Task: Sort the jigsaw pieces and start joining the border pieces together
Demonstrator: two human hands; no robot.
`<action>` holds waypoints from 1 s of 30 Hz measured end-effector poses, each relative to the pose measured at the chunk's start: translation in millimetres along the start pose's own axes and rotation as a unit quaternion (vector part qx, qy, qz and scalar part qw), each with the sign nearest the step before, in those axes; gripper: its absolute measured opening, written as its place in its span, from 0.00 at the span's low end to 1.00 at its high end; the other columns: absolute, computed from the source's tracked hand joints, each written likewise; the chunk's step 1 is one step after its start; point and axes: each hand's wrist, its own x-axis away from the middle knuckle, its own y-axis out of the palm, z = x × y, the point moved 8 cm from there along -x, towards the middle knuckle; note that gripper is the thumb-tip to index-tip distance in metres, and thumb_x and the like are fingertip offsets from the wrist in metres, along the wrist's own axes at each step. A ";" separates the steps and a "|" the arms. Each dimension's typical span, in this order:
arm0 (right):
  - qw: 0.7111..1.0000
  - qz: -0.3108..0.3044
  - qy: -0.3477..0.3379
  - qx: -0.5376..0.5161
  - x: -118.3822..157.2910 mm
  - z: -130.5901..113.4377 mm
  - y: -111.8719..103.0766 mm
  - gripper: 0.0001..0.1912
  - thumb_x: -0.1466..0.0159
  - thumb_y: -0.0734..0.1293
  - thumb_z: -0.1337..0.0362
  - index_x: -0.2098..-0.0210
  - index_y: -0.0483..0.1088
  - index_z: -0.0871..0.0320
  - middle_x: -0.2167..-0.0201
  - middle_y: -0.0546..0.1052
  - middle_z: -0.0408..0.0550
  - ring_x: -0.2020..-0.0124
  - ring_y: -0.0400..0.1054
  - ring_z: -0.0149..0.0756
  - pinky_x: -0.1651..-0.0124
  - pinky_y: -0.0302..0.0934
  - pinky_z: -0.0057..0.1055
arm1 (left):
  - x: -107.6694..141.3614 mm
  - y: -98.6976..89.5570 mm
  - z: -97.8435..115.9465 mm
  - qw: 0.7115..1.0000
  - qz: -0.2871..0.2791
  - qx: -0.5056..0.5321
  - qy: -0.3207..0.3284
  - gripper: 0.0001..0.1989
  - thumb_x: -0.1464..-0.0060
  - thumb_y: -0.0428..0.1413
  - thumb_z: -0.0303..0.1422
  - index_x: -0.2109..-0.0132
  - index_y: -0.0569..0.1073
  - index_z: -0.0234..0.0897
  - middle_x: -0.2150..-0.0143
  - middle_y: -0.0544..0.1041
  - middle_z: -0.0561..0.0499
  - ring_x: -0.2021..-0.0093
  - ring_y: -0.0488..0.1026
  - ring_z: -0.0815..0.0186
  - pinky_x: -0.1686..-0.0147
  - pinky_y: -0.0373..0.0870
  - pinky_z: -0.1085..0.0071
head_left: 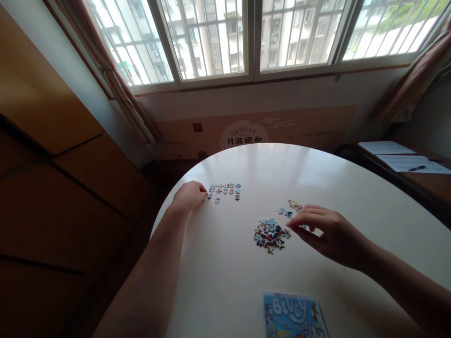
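Observation:
My left hand (190, 195) reaches to the far left of the white table, its fingertips pinched on a small puzzle piece (209, 196) at the edge of a group. That group of puzzle pieces (225, 190) lies spread in loose rows, with gaps between pieces. On the right, my right hand (322, 230) hovers low with thumb and forefinger brought together beside a heaped pile of puzzle pieces (269, 234). Whatever is between those fingertips is too small to make out. Several loose puzzle pieces (285, 211) lie just beyond this hand, some partly hidden by it.
A blue Bluey puzzle box or booklet (292, 315) lies at the near edge of the view on the round white table (218, 263). Papers (408, 163) and a pen rest on a dark surface at right. Wooden cabinets (88, 178) stand at left; barred windows are ahead.

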 end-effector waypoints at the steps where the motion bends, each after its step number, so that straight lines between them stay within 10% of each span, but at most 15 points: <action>1: 1.000 -0.001 -0.002 0.000 0.2 0.5 0.3 0.07 0.32 0.66 0.67 0.60 0.77 0.55 0.68 0.80 0.49 0.66 0.74 0.37 0.62 0.71 0.36 | -1.6 1.3 -0.5 1.000 0.001 -0.002 0.000 0.08 0.49 0.60 0.37 0.64 0.81 0.41 0.63 0.83 0.48 0.64 0.78 0.59 0.68 0.66 0.70; 22: 1.000 -0.006 -0.010 0.004 0.7 0.1 1.4 0.06 0.32 0.66 0.68 0.59 0.76 0.55 0.66 0.81 0.48 0.64 0.75 0.38 0.59 0.71 0.38 | -3.6 4.1 -7.9 1.000 -0.012 0.000 -0.019 0.14 0.49 0.59 0.46 0.66 0.78 0.40 0.64 0.82 0.47 0.65 0.77 0.59 0.71 0.63 0.70; 30: 1.000 -0.001 -0.020 0.006 1.0 0.5 0.9 0.07 0.32 0.66 0.68 0.58 0.76 0.55 0.66 0.81 0.47 0.64 0.75 0.37 0.58 0.71 0.37 | 13.2 -7.8 22.2 0.996 -0.011 -0.086 0.010 0.18 0.48 0.58 0.51 0.64 0.76 0.40 0.62 0.80 0.44 0.60 0.76 0.54 0.70 0.62 0.67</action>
